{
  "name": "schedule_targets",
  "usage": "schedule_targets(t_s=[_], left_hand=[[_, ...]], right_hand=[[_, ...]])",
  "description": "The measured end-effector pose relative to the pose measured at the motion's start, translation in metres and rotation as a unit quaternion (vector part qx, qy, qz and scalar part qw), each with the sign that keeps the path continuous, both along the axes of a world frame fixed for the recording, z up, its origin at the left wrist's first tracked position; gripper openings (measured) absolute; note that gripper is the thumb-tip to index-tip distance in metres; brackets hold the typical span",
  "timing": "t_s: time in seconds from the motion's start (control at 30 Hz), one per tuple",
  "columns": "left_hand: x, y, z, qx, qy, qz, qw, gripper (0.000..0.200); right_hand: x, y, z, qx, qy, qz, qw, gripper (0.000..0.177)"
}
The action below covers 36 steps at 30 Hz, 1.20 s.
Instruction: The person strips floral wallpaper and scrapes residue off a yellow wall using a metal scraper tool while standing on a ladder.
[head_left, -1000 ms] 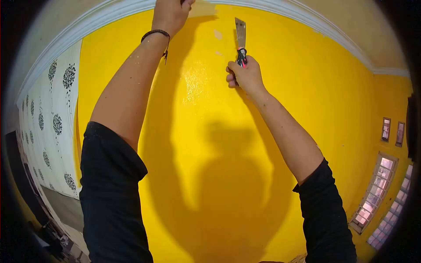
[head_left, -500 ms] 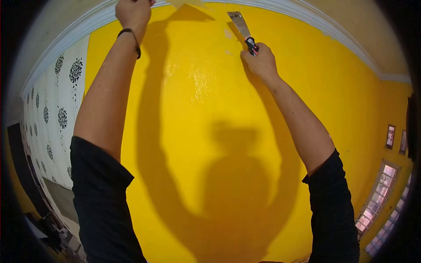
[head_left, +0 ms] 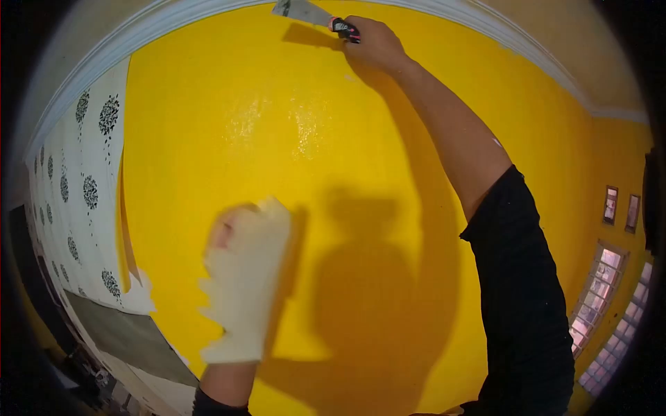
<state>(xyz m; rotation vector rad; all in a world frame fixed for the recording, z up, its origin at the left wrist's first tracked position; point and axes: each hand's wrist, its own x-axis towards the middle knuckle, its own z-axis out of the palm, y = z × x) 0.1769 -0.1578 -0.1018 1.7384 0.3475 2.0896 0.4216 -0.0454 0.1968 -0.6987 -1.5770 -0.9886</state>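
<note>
My right hand (head_left: 374, 43) grips the black and red handle of a putty knife (head_left: 303, 12) high on the yellow wall (head_left: 361, 132). Its metal blade points left, close under the white cornice. Lower down, my left hand (head_left: 223, 232) is closed on a torn, pale strip of wallpaper (head_left: 250, 284). The strip hangs over the hand and wrist with a ragged left edge, so most of the fingers are hidden. Both the hand and the strip are slightly blurred.
White wallpaper with black floral prints (head_left: 90, 187) covers the wall at left, its right edge torn and lifting near the bottom. A white cornice (head_left: 485, 35) runs along the top. At right are windows (head_left: 598, 288). Wet-looking glossy patches shine on the yellow wall.
My left hand has come down from the cornice to the lower left with the wallpaper strip. My right hand has moved left and up, and the putty knife has turned to point left.
</note>
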Motion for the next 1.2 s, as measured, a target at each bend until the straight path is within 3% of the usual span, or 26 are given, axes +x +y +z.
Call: schedule_targets(t_s=[0.07,0.17,0.23,0.3,0.33,0.4,0.43,0.5,0.6,0.67,0.73,0.8,1.03,1.13,1.2], left_hand=[[0.036,0.014,-0.062,-0.106,0.098,-0.054,0.988,0.015],[0.088,0.063,-0.155,-0.118,0.259,-0.157,0.946,0.017],[0.118,0.063,-0.181,-0.155,0.389,-0.137,0.898,0.021],[0.149,0.068,-0.208,-0.144,0.465,-0.217,0.846,0.025],[0.161,0.065,-0.209,-0.141,0.466,-0.220,0.846,0.025],[0.175,0.055,-0.200,0.065,0.597,-0.204,0.773,0.032],[0.176,0.048,-0.189,0.066,0.596,-0.205,0.774,0.032],[0.170,0.020,-0.127,0.079,0.691,-0.166,0.699,0.038],[0.167,0.039,-0.108,0.209,0.553,-0.099,0.801,0.037],[0.154,0.039,-0.068,0.182,0.539,-0.038,0.822,0.033],[0.137,0.059,-0.056,0.268,0.415,0.009,0.869,0.032],[0.113,0.062,-0.032,0.280,0.361,0.060,0.887,0.028],[0.053,0.082,0.031,0.242,0.275,0.233,0.901,0.021],[0.041,0.094,0.058,0.260,0.267,0.266,0.889,0.022],[0.037,0.100,0.077,0.294,0.273,0.334,0.853,0.023]], right_hand=[[-0.002,0.000,-0.005,0.011,-0.040,-0.019,0.999,0.030],[-0.008,-0.004,-0.013,0.034,-0.076,-0.101,0.991,0.028],[-0.010,0.001,-0.016,0.036,-0.070,-0.101,0.992,0.027],[-0.012,0.000,-0.015,0.044,-0.065,-0.094,0.992,0.026],[-0.013,-0.004,-0.016,0.024,-0.064,-0.101,0.993,0.026],[-0.013,-0.008,-0.011,-0.015,-0.064,-0.109,0.992,0.024],[-0.013,-0.008,-0.009,-0.015,-0.065,-0.110,0.992,0.024],[-0.014,-0.008,-0.005,-0.022,-0.071,-0.138,0.988,0.025],[-0.013,0.004,0.002,0.039,-0.075,-0.126,0.988,0.022],[-0.013,0.001,0.003,0.049,-0.089,-0.133,0.986,0.021],[-0.007,0.006,0.005,0.122,-0.129,-0.158,0.971,0.022],[-0.008,-0.003,0.000,0.087,-0.115,-0.171,0.975,0.019],[-0.009,-0.007,-0.003,0.054,-0.094,-0.175,0.979,0.023],[-0.005,-0.007,0.000,0.042,-0.085,-0.151,0.984,0.029],[0.003,-0.010,-0.001,-0.018,-0.043,-0.068,0.997,0.036]])
